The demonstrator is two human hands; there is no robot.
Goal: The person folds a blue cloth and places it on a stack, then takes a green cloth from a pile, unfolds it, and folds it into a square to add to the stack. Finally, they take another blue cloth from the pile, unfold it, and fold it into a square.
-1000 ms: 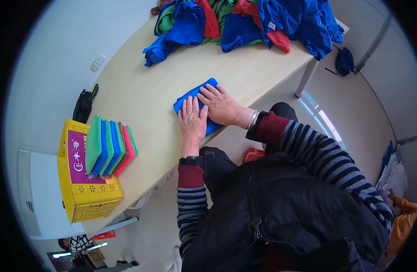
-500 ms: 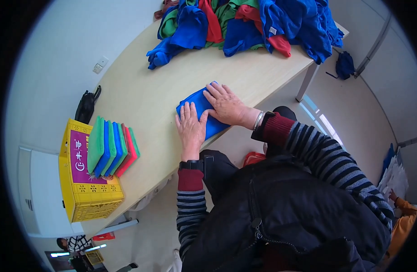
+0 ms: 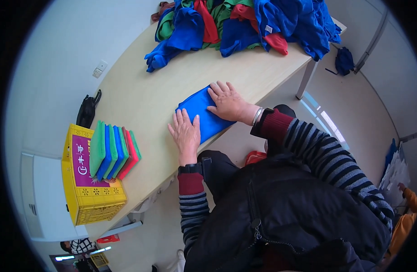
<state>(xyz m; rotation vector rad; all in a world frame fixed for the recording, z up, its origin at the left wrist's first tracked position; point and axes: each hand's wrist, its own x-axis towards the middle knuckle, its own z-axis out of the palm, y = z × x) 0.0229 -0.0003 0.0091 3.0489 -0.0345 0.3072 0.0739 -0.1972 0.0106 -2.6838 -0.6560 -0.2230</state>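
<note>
A folded blue cloth (image 3: 204, 113) lies near the front edge of the table, smooth across its middle. My left hand (image 3: 185, 133) rests on its left edge, palm down, fingers spread and partly beyond the cloth. On the cloth's right side my right hand (image 3: 228, 102) lies flat with fingers extended. Neither hand grips the cloth; both are open. A pile of loose blue, green and red cloths (image 3: 244, 27) covers the far end of the table. To the left, folded cloths (image 3: 113, 152) in green, blue and red stand on edge in a row.
The folded row stands against a yellow plastic crate (image 3: 97, 204) with a purple panel, at the table's left edge. Behind it lies a black bag-like item (image 3: 88, 109). The pale wooden tabletop (image 3: 140, 99) ends close to my lap. Other people show at both lower corners.
My hands have moved apart, the left one to the left and the right one slightly to the right, showing more of the blue cloth between them. The view has shifted a little.
</note>
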